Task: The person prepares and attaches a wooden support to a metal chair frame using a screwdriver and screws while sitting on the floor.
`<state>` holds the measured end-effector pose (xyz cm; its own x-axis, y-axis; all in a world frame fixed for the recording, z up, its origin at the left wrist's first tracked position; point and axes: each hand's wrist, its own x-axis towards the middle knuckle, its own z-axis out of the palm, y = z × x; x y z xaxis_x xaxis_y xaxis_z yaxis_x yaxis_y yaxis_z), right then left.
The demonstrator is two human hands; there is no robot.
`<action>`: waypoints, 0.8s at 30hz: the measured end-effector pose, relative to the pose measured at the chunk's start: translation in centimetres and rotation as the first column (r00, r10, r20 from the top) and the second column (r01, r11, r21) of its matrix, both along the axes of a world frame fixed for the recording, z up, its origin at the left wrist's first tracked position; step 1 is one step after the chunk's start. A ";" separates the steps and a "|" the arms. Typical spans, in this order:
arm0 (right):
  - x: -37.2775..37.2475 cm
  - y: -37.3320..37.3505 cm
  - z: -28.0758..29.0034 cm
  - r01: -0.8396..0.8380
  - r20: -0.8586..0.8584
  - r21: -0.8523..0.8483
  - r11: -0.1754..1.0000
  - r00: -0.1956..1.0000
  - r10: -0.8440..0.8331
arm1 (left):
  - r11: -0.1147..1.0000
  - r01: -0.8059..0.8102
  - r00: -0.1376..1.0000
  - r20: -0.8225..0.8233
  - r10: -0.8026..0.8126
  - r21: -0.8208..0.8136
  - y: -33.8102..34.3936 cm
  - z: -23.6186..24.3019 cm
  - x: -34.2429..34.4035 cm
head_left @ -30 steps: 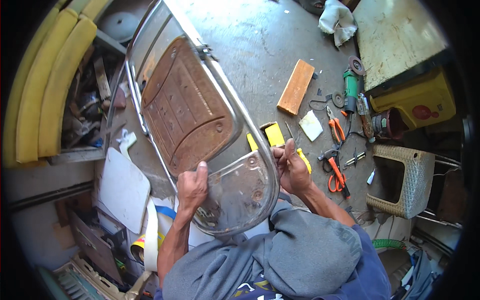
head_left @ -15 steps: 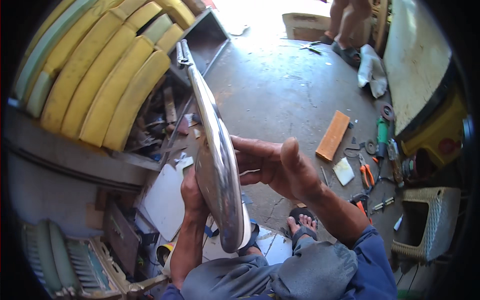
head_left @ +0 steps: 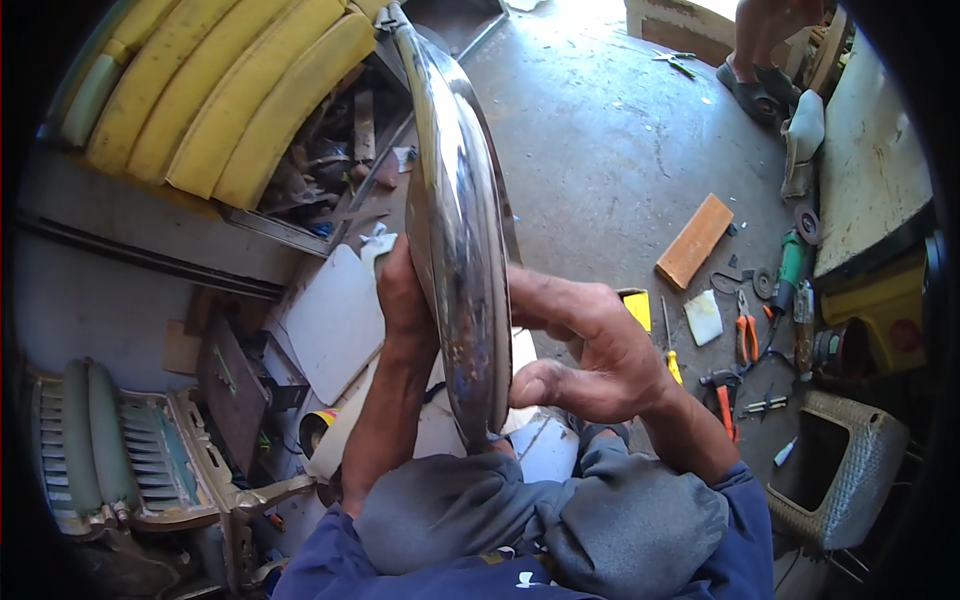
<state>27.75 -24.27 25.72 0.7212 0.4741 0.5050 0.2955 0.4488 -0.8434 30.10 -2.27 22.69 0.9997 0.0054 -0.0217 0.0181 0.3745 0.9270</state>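
Upright between my hands stands a long, curved chrome-edged metal piece (head_left: pixel 465 230), its edge facing me and a small hinge-like fitting at its far end. My left hand (head_left: pixel 402 300) is closed on the left side, its fingers partly hidden by the piece. My right hand (head_left: pixel 590 350) grips the right side; its thumb presses the rim low down and the bent fingers reach the face farther up, their tips hidden. The lower end of the piece hangs just above my knees.
Yellow foam pads (head_left: pixel 240 110) are stacked at the far left. Right of me lie an orange block (head_left: pixel 695 240), pliers (head_left: pixel 747 335), a screwdriver (head_left: pixel 674 367), a green angle grinder (head_left: pixel 790 265) and a woven stool (head_left: pixel 850 475). Another person's feet (head_left: pixel 755 90) are at the far right.
The piece has come nearer and stands straighter, its far end further up the view. My right thumb, raised before, now rests on the rim. The view has shifted, and a yellow-handled screwdriver now shows.
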 end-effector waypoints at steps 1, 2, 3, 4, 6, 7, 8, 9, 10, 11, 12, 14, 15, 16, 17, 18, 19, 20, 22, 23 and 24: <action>-0.4 0.1 0.0 0.076 0.018 0.003 0.997 0.997 -0.076 | 0.999 -0.010 0.999 0.031 0.009 0.049 0.2 -0.5 0.1; -1.1 -0.3 0.8 0.250 0.007 0.060 0.966 0.968 -0.250 | 0.991 -0.019 0.997 0.083 0.008 0.131 0.2 -0.7 0.5; -1.9 -0.3 1.4 0.410 -0.024 0.103 0.906 0.912 -0.410 | 0.976 -0.047 0.992 0.127 0.020 0.214 0.5 -1.2 0.5; -2.3 0.0 2.7 0.466 -0.093 0.163 0.870 0.885 -0.457 | 0.875 -0.154 0.985 0.136 0.102 0.459 0.7 -1.8 0.4; -3.0 0.7 4.5 0.533 -0.153 0.204 0.821 0.846 -0.511 | 0.857 -0.208 0.977 0.066 0.200 0.472 0.1 -2.7 0.8; -2.3 1.7 4.1 0.482 -0.110 0.157 0.862 0.876 -0.470 | 0.949 -0.196 0.977 -0.038 0.212 0.245 -0.5 -3.2 1.3; -1.8 2.3 3.5 0.471 -0.066 0.103 0.876 0.882 -0.466 | 0.963 -0.173 0.981 -0.057 0.188 0.207 -2.8 -0.8 1.3; -1.6 2.7 3.4 0.477 -0.060 0.093 0.874 0.879 -0.473 | 0.972 -0.160 0.981 -0.078 0.176 0.172 -4.7 1.4 1.0; -1.3 2.8 3.9 0.450 -0.073 0.132 0.883 0.893 -0.444 | 0.971 -0.168 0.979 -0.088 0.185 0.168 -4.7 1.8 0.9; -1.4 2.7 4.4 0.432 -0.090 0.164 0.887 0.902 -0.422 | 0.971 -0.171 0.976 -0.105 0.190 0.164 -4.7 2.1 0.7; -1.5 2.7 4.5 0.431 -0.101 0.158 0.888 0.902 -0.420 | 0.972 -0.173 0.973 -0.122 0.194 0.160 -4.7 2.1 0.5; -1.3 3.2 4.6 0.446 -0.061 0.156 0.881 0.895 -0.442 | 0.973 -0.201 0.973 -0.090 0.212 0.112 -4.6 1.8 0.3; -0.9 4.1 4.3 0.469 -0.022 0.154 0.870 0.882 -0.472 | 0.983 -0.168 0.983 -0.066 0.173 0.077 -4.1 1.0 0.4; -0.8 4.6 4.2 0.453 -0.016 0.146 0.879 0.890 -0.456 | 0.992 -0.119 0.992 -0.038 0.120 0.029 -3.5 0.3 0.6; -1.1 5.2 4.5 0.431 -0.007 0.134 0.892 0.901 -0.434 | 0.999 -0.028 0.999 0.020 0.028 -0.034 -2.7 -0.3 0.8; -1.9 5.9 5.5 0.380 0.002 0.151 0.913 0.923 -0.385 | 0.994 0.070 0.993 0.103 -0.062 -0.082 -1.1 -0.2 0.1; -2.6 6.4 6.4 0.339 0.019 0.163 0.926 0.938 -0.347 | 0.977 0.179 0.970 0.185 -0.156 -0.113 0.4 0.1 -0.3; -3.2 7.0 6.9 0.352 0.093 0.141 0.925 0.926 -0.367 | 0.931 0.331 0.918 0.279 -0.281 -0.152 1.7 -0.4 -0.2; -3.4 8.3 7.3 0.427 0.258 0.146 0.893 0.855 -0.451 | 0.799 0.577 0.779 0.412 -0.473 -0.173 3.0 -1.7 1.0; -3.9 9.1 7.3 0.373 0.249 0.094 0.923 0.889 -0.385 | 0.757 0.627 0.737 0.453 -0.502 -0.183 3.3 -2.5 1.3; -4.3 9.4 7.3 0.358 0.249 0.021 0.933 0.902 -0.352 | 0.717 0.669 0.701 0.487 -0.521 -0.195 3.1 -3.4 1.7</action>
